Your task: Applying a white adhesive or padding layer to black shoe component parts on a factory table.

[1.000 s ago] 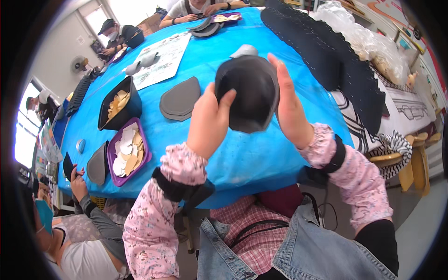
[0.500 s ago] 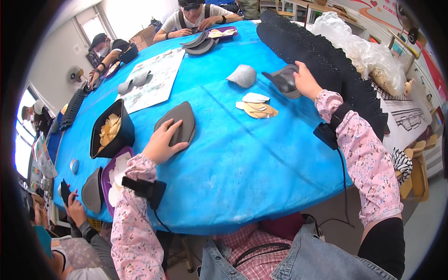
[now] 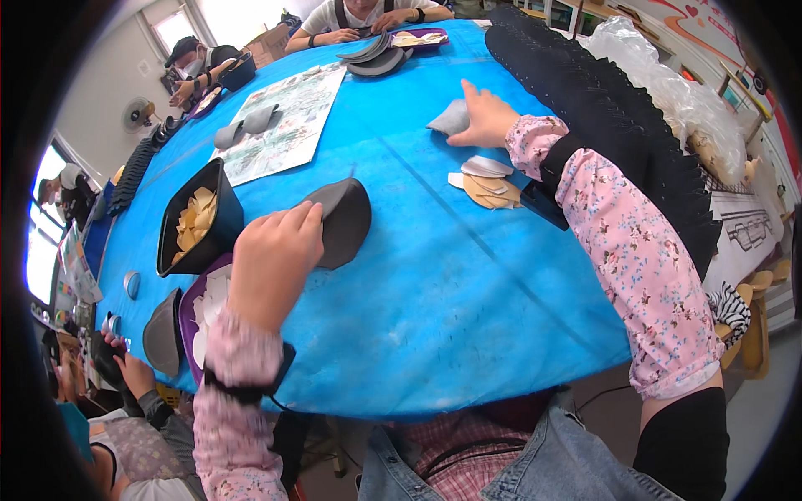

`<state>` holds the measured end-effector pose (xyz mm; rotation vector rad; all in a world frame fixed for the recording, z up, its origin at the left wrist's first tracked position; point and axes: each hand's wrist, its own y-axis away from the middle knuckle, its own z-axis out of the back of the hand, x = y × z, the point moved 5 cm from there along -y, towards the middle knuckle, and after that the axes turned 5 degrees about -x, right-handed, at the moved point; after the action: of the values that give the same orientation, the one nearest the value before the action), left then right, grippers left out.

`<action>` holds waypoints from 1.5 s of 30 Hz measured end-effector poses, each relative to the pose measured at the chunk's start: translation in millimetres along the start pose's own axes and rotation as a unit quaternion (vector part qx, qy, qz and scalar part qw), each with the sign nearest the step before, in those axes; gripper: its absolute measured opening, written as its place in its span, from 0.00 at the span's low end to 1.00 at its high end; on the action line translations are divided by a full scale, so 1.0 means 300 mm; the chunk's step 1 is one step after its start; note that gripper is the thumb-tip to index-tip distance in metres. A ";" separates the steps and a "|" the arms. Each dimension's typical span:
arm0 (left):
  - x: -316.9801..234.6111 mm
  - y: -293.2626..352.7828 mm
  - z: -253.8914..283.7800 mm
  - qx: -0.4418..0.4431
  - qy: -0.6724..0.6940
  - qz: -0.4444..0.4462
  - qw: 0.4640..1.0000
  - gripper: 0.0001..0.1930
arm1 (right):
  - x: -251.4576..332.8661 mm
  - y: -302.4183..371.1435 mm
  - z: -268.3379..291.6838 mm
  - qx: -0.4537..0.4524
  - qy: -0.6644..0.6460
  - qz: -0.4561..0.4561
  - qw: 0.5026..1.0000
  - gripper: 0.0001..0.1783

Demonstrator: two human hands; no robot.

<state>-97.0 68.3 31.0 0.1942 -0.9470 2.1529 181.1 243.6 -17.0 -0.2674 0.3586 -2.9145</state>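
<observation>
Nearby, black bin, left hand, grip holding grey panel, right hand, grip wide

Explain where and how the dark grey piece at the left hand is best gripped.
Probably the dark grey piece is best pinched by its left edge, coming from the left, thumb and fingers on opposite faces. It looks thin and broad, so an edge suits a pinch better than the wide face. The left hand meets it on that side, though its thumb is hidden.

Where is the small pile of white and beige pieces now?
In the head view, the pile lies right of centre on the blue table cover, just below the right hand and the light grey curved piece.
</observation>
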 end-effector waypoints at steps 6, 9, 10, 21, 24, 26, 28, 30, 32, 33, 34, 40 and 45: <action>-0.518 0.078 0.224 0.085 0.097 -0.107 0.986 0.18 | 0.056 0.135 0.183 -0.126 -0.234 0.094 0.959 0.56; -0.566 0.166 0.175 0.128 0.154 -0.104 0.974 0.16 | 0.192 0.324 0.252 -0.039 -0.393 0.057 0.917 0.52; -0.564 0.163 0.174 0.128 0.160 -0.103 0.973 0.16 | 0.212 0.391 0.265 0.004 -0.462 0.038 0.886 0.49; -0.257 0.094 0.147 -0.062 0.496 0.167 0.850 0.62 | 0.311 0.745 0.202 0.304 -0.735 -0.084 0.600 0.31; -0.250 0.045 0.178 -0.033 0.486 0.025 0.873 0.63 | 0.360 0.754 0.184 0.379 -0.709 -0.096 0.587 0.35; -0.259 0.031 0.191 -0.017 0.489 -0.009 0.872 0.62 | 0.377 0.761 0.181 0.426 -0.699 -0.061 0.572 0.41; -0.261 0.030 0.187 0.009 0.519 0.033 0.854 0.60 | 0.367 0.768 0.161 0.447 -0.712 -0.054 0.538 0.40; -0.272 0.040 0.197 0.022 0.504 0.048 0.862 0.60 | 0.375 0.782 0.151 0.468 -0.724 -0.044 0.504 0.40; -0.271 0.047 0.198 0.035 0.487 0.063 0.871 0.60 | 0.376 0.790 0.131 0.443 -0.703 -0.104 0.547 0.48; -0.272 0.054 0.196 0.028 0.462 0.052 0.885 0.60 | 0.378 0.792 0.134 0.443 -0.703 -0.105 0.547 0.48; -0.272 0.060 0.198 0.021 0.436 0.040 0.899 0.60 | 0.384 0.799 0.141 0.465 -0.697 -0.105 0.535 0.48; -0.203 0.072 0.208 -0.043 0.380 0.105 0.918 0.61 | 0.291 0.758 0.238 0.211 -0.550 -0.074 0.805 0.34; -0.251 0.121 0.228 0.004 0.408 0.117 0.906 0.62 | 0.359 0.900 0.277 -0.010 -0.490 0.004 0.872 0.15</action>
<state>-80.5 -38.4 28.1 -0.8029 -0.4718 2.1290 139.2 -54.6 9.9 -1.6149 0.1963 -2.3373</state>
